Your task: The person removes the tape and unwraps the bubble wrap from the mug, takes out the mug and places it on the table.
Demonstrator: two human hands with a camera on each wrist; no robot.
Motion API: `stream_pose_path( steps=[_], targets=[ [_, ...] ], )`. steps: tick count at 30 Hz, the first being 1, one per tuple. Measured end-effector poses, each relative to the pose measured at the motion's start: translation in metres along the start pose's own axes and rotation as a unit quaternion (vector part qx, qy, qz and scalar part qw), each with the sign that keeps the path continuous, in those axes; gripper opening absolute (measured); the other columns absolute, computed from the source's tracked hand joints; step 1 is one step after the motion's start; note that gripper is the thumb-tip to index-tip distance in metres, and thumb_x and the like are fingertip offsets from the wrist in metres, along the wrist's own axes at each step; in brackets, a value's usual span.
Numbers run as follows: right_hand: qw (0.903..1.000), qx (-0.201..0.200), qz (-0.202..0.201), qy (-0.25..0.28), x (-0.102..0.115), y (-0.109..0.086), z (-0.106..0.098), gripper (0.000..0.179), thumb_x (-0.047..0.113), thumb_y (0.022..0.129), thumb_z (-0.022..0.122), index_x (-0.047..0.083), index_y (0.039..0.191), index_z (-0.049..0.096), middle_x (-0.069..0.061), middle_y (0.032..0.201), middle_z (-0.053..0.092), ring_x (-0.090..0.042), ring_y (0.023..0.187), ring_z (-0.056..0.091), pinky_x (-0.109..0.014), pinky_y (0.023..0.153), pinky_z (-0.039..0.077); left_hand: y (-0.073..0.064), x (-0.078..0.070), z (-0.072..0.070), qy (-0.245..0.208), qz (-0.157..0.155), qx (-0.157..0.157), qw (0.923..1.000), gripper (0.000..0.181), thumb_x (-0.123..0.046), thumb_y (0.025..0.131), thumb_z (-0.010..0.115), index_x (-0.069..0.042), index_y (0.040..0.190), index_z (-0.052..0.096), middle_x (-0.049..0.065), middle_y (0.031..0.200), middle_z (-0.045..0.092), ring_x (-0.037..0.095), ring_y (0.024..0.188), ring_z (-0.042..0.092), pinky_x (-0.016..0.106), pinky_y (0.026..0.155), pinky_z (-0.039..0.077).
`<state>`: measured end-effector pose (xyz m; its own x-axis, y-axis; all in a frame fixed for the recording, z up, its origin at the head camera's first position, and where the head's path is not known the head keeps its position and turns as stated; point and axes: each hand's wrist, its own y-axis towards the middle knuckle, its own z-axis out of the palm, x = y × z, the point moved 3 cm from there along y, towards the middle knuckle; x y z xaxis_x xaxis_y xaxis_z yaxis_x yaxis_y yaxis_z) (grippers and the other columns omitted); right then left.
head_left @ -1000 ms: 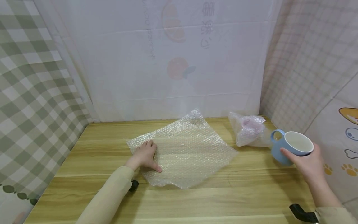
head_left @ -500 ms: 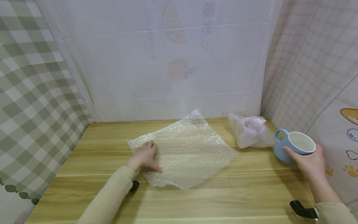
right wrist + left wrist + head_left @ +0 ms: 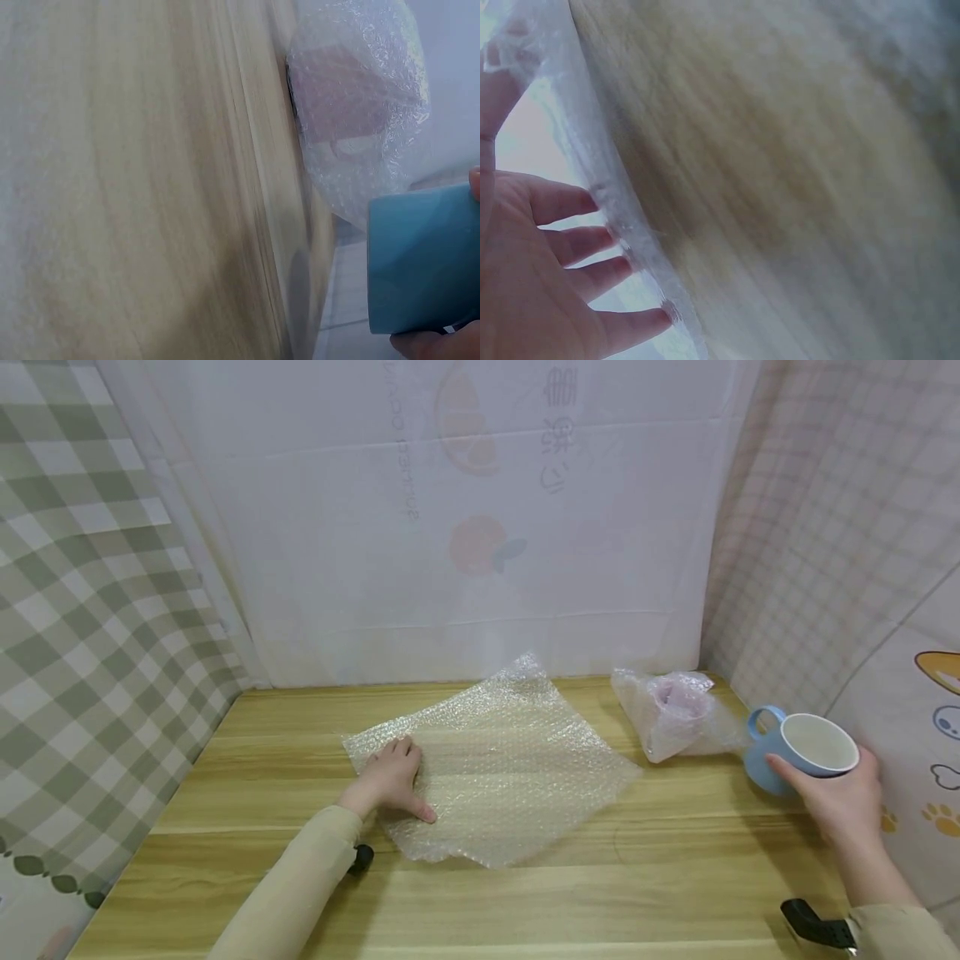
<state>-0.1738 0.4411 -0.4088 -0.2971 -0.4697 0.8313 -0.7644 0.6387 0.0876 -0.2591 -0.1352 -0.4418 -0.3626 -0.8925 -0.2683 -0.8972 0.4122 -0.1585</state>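
My left hand (image 3: 390, 777) rests on the left side of a flat sheet of bubble wrap (image 3: 510, 777), fingers spread. Its fingertips (image 3: 660, 319) touch the plastic in the left wrist view. On the right, my right hand (image 3: 843, 793) grips a light blue mug (image 3: 772, 760) with a white inside, thumb on the near side. The mug's handle points away to the back left. In the right wrist view the blue mug (image 3: 420, 259) hangs above the tabletop. Just behind it lies a pink mug wrapped in bubble wrap (image 3: 678, 714).
The wood-grain table (image 3: 525, 910) has a white cloth (image 3: 375, 568) behind it. A green checked cloth (image 3: 97, 568) hangs at the left, and a patterned cloth (image 3: 885, 610) stands close to my right hand. Black wrist-camera mounts (image 3: 817, 927) stick out near the forearms.
My right hand has moved slightly right with the blue mug. The wrapped pink mug has shifted a little, its wrap settling downward. The left hand and flat sheet have stayed put.
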Motion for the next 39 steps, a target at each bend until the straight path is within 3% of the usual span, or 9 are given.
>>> stream_pose_path(
  steps=[3,6,11,19,25,31,39],
  targets=[
    [0.9999,0.001,-0.003,-0.015,-0.002,-0.001,-0.003,0.102,0.032,0.076,0.085,0.000,0.152,0.024,-0.008,0.123,0.043,-0.037,0.122,0.035,-0.035,0.110,0.028,0.000,0.000,0.000,0.002,0.000,-0.001,1.0000,0.115,-0.063,0.056,0.088,0.006,0.137,0.047,0.031,0.151,0.032,0.050,0.139,0.027,0.072,0.103,0.028],
    [0.9996,0.005,-0.016,-0.023,-0.003,0.000,-0.005,0.100,0.031,0.076,0.085,-0.003,0.149,0.027,-0.010,0.120,0.044,-0.035,0.115,0.038,-0.032,0.106,0.032,0.000,0.000,0.000,0.003,-0.001,-0.001,1.0000,0.116,-0.063,0.056,0.088,0.006,0.138,0.046,0.031,0.150,0.032,0.050,0.139,0.028,0.072,0.103,0.029],
    [0.9974,0.013,-0.049,-0.050,-0.003,0.002,-0.004,0.093,0.031,0.076,0.086,-0.007,0.143,0.033,-0.014,0.116,0.048,-0.030,0.100,0.043,-0.030,0.087,0.036,0.000,0.001,0.001,0.004,-0.002,0.001,1.0000,0.117,-0.063,0.056,0.088,0.007,0.139,0.045,0.031,0.150,0.032,0.050,0.138,0.029,0.071,0.103,0.030],
    [0.9955,0.035,-0.057,-0.067,-0.006,0.007,0.002,0.094,0.033,0.080,0.082,-0.010,0.144,0.029,-0.028,0.127,0.045,-0.037,0.101,0.042,-0.035,0.082,0.036,-0.001,-0.001,-0.001,-0.002,0.001,0.000,1.0000,0.115,-0.062,0.056,0.088,0.007,0.137,0.046,0.031,0.149,0.033,0.050,0.138,0.029,0.072,0.104,0.028],
    [0.9936,0.050,-0.082,-0.059,-0.009,0.013,0.009,0.088,0.031,0.079,0.083,-0.012,0.139,0.034,-0.026,0.123,0.048,-0.023,0.092,0.046,-0.023,0.071,0.035,-0.001,-0.002,0.000,0.000,-0.001,0.004,1.0000,0.115,-0.062,0.057,0.088,0.007,0.139,0.045,0.031,0.150,0.033,0.050,0.138,0.028,0.071,0.104,0.028],
    [0.9930,0.070,-0.075,-0.058,-0.011,0.012,0.016,0.097,0.033,0.081,0.081,-0.013,0.143,0.023,-0.034,0.133,0.040,-0.045,0.112,0.043,-0.037,0.080,0.038,0.000,-0.001,0.002,0.001,-0.001,0.005,1.0000,0.115,-0.063,0.057,0.088,0.006,0.139,0.045,0.031,0.151,0.032,0.050,0.139,0.027,0.072,0.104,0.028],
    [0.9950,0.064,-0.061,-0.045,-0.010,0.012,0.022,0.097,0.034,0.081,0.081,-0.012,0.145,0.024,-0.031,0.134,0.042,-0.042,0.111,0.042,-0.038,0.086,0.039,0.000,-0.001,0.001,0.001,-0.001,0.001,1.0000,0.114,-0.063,0.056,0.088,0.006,0.138,0.047,0.031,0.150,0.033,0.050,0.138,0.028,0.071,0.104,0.028]
  ],
)
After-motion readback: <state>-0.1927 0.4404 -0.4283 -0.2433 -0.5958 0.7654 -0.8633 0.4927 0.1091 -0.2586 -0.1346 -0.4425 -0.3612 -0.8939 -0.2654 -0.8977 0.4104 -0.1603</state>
